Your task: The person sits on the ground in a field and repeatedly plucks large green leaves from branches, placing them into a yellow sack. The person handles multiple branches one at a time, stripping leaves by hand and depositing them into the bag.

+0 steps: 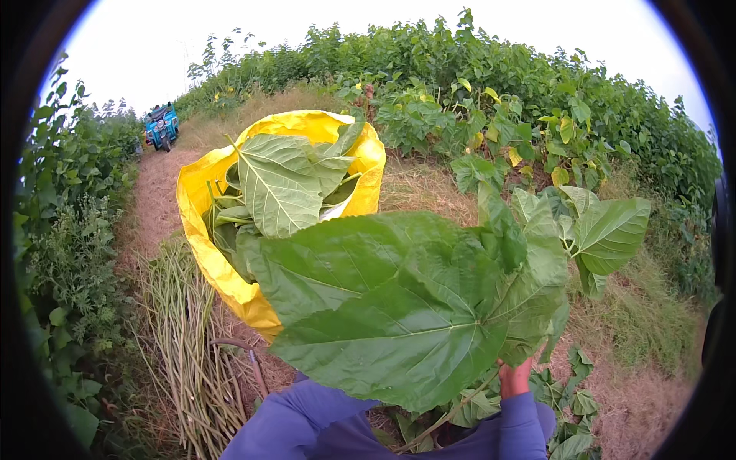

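Large green leaves (402, 316) on a leafy branch spread across the middle of the view. My right hand (515, 376) is at the lower right, closed around the branch just beneath the leaves, with the stem (454, 411) running down to the left. Those broad leaves hide my left hand; only the blue left sleeve (305, 402) shows, reaching up under them. Beyond stands a wide-mouthed yellow sack (230, 290), partly filled with picked leaves (279, 181), some pale underside up. More leafy cuttings (575, 402) lie on the ground by my right arm.
A bundle of bare sticks (187, 356) lies left of the sack, beside a curved-bladed hand tool (253, 359). A blue three-wheeled vehicle (161, 125) stands on the dirt path (158, 184) at the far left. Dense leafy plants (460, 63) border both sides.
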{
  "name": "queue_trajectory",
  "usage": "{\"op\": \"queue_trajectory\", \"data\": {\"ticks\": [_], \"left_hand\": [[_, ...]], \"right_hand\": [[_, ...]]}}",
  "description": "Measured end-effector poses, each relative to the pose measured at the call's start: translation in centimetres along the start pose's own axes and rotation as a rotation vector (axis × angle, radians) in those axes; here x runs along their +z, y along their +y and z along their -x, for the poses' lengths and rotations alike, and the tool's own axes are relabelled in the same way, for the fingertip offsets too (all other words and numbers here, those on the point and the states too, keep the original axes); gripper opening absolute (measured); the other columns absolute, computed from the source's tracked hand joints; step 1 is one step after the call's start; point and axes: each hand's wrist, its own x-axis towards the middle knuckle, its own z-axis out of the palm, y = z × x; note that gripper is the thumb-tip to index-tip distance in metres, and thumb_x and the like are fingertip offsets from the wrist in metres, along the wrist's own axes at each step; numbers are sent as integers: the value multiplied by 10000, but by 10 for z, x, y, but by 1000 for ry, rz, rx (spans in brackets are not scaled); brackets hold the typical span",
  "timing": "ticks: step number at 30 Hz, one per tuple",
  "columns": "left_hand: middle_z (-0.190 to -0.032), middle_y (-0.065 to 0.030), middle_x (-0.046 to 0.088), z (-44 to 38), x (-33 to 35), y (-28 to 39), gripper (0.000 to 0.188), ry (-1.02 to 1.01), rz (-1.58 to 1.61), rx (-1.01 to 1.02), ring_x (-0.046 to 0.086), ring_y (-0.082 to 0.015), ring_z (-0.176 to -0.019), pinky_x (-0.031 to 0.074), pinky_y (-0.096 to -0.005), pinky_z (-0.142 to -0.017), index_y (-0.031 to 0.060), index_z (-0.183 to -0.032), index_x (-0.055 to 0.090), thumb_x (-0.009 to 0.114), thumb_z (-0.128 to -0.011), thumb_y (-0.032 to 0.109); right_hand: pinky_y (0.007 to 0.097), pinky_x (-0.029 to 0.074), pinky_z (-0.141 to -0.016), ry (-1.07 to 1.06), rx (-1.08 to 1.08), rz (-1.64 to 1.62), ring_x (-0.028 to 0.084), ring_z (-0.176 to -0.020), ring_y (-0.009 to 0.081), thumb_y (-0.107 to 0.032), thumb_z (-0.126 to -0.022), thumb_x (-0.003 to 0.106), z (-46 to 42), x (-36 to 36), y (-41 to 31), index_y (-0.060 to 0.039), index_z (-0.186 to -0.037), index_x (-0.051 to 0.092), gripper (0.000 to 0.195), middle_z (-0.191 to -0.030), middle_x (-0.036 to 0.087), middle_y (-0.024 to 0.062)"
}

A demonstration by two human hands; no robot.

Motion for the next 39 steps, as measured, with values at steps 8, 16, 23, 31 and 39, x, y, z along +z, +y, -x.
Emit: {"op": "queue_trajectory", "data": {"ticks": [8, 16, 23, 31, 39], "left_hand": [[-654, -31, 586, -4, -100, 169, 129, 198, -91, 493, 517, -91, -537, 354, -220, -453, 26, -838, 632, 614, -885, 145], [-925, -151, 638, -24, -292, 209, 149, 755, -1557, 753, 643, -290, -758, 510, -421, -657, 37, -972, 568, 599, -872, 144], [-939, -190, 666, -40, -259, 151, 146, 673, -2199, 27, 686, -348, -833, 555, -435, -674, 54, -985, 599, 552, -866, 123], [-878, -184, 671, -43, -260, 129, 132, 521, -2298, -53, 687, -328, -811, 555, -414, -652, 44, -907, 639, 549, -858, 126], [-865, -166, 650, -22, -249, 151, 119, 457, -2396, 84, 679, -324, -755, 531, -423, -621, 43, -920, 534, 568, -821, 100]], "right_hand": [[251, 251, -324, 56, -36, 442, 301, -366, 85, -415, -992, 467, 6, 3, -13, -104, -855, 435, 341, -533, 386, -17], [259, 248, -301, -20, 6, 462, 311, -356, 86, -370, -996, 456, 9, 11, -4, -97, -847, 443, 312, -518, 385, -15], [261, 245, -297, 2, 23, 502, 312, -351, 88, -357, -990, 469, 13, 8, -11, -95, -831, 446, 307, -517, 387, -18], [258, 239, -301, -16, -25, 565, 342, -357, 89, -368, -978, 505, 14, 10, -6, -86, -817, 461, 327, -512, 407, -13], [283, 361, -453, -67, -300, 741, 460, -473, 94, -329, -953, 557, 15, 14, 0, -38, -764, 535, 348, -538, 482, 9]]}}
